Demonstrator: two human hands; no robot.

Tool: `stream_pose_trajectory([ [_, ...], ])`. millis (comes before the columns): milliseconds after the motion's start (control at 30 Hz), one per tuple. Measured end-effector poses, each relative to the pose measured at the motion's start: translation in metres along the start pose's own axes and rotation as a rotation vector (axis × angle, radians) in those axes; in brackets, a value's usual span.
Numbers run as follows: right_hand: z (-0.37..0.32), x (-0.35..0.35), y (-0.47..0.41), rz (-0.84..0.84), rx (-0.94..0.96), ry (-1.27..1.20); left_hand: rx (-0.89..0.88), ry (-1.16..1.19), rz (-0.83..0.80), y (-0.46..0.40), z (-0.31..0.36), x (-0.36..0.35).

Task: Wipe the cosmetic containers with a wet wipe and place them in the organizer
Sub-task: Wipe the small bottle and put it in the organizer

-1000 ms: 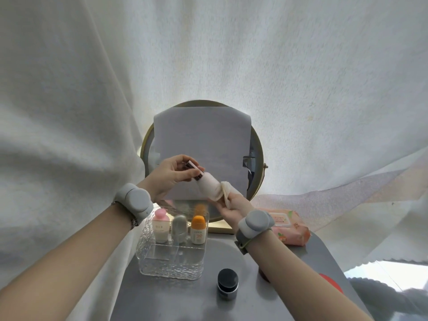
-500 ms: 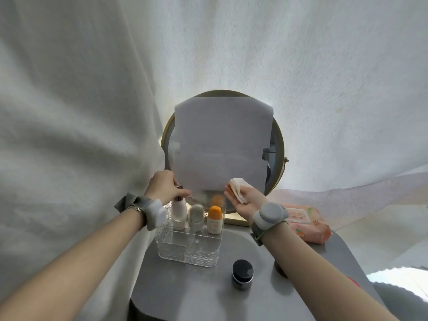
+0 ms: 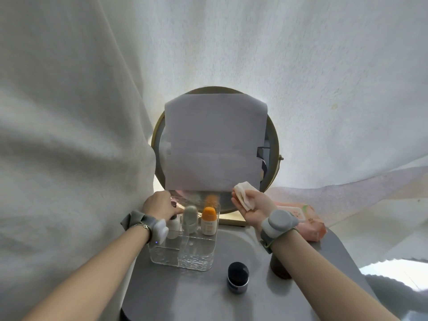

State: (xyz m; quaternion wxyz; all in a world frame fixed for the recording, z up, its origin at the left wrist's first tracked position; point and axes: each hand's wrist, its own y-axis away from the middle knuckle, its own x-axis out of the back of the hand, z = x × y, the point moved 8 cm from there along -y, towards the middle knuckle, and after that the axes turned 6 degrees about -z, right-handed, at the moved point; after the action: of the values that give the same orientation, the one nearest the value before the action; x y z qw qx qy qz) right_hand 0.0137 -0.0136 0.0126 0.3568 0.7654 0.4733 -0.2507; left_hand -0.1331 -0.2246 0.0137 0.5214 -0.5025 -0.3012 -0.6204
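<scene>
**Left hand setting a bottle into the organizer, right hand carrying the wipe**

The left hand is reaching down over the back left corner of the clear organizer, its fingers curling around the cap of a pale bottle that is standing upright in the back row. Just beside that bottle a grey-capped container is standing, and next to it an orange-capped bottle. The right hand is hovering palm-up to the right of the organizer, fingers loosely bent and gripping a crumpled wet wipe against the palm.

A black-lidded jar is sitting on the grey table in front of the organizer, and a dark brown container is showing partly under the right forearm. A pink wipes pack is lying behind the right wrist, near a round mirror covered with paper.

Compared with half a second ago, the left hand is sitting lower on the bottle, which is now deeper in its slot; the right hand is keeping the wipe at much the same spot.
</scene>
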Motion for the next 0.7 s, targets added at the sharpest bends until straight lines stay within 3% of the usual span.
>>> stream_pose_trajectory([
  [500,0.002,0.007,-0.005,0.002,-0.042,-0.002,-0.078,-0.010,-0.123,-0.001,0.000,-0.009],
  [700,0.000,0.012,0.003,0.000,-0.044,0.038,-0.201,-0.170,0.121,0.012,0.045,0.026],
])
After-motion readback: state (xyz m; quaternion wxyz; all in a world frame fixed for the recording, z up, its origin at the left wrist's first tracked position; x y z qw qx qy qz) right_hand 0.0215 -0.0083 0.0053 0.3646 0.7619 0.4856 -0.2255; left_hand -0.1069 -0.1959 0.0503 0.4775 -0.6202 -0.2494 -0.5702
